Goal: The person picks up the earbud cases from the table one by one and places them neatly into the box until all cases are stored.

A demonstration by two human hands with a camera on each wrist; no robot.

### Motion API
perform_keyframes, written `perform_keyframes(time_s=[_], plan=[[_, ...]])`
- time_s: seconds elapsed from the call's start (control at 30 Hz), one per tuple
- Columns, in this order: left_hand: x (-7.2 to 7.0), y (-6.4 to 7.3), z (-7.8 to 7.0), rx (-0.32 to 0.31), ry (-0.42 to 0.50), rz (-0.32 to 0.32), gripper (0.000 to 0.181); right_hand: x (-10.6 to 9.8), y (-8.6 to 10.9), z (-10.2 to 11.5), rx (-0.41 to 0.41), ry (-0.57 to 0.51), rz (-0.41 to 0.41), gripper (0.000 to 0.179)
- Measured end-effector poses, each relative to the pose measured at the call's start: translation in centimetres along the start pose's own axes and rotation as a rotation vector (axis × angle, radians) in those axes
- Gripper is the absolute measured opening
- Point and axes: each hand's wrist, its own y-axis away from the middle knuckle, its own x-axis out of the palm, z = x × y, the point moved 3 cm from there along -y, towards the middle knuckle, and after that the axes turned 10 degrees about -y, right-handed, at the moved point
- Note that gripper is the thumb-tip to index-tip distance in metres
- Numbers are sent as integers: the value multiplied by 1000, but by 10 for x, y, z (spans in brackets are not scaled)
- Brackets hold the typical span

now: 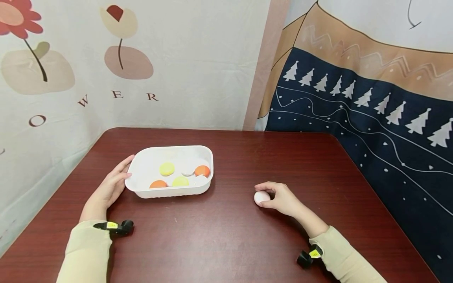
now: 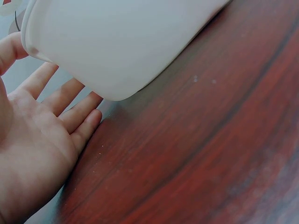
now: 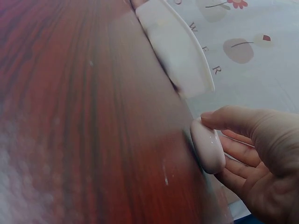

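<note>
A white plastic tray (image 1: pixel 148 192) with rounded corners stands on the table, left of the middle. My left hand (image 1: pixel 110 188) is at its left end, thumb and fingertips touching the rim; in the left wrist view the fingers (image 2: pixel 65 95) lie straight beside the tray's outer wall. To the right of the tray, my right hand (image 1: pixel 281 198) pinches a smooth, glossy white rounded disc (image 3: pixel 207 147) between thumb and fingers, low over the tabletop. Inside the tray lie yellow discs (image 1: pixel 167 169), orange discs (image 1: pixel 202 171) and white discs (image 1: pixel 188 172), some partly hidden by the near wall.
The dark red wooden table (image 1: pixel 219 236) reaches back to a pale printed cloth (image 1: pixel 198 67). On the right hangs a dark blue cloth (image 1: pixel 354 122) with white trees. Each wrist carries a small black camera.
</note>
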Motion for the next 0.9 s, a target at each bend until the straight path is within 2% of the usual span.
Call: perform_keyframes(time_s=[0.3,0.9], plan=[[0,0,1,13,-4,1,61,0,-3,1,0,-25,-25,44],[0,0,1,-5,-16,3,61,7,-19,25,-65,-62,-50,43]])
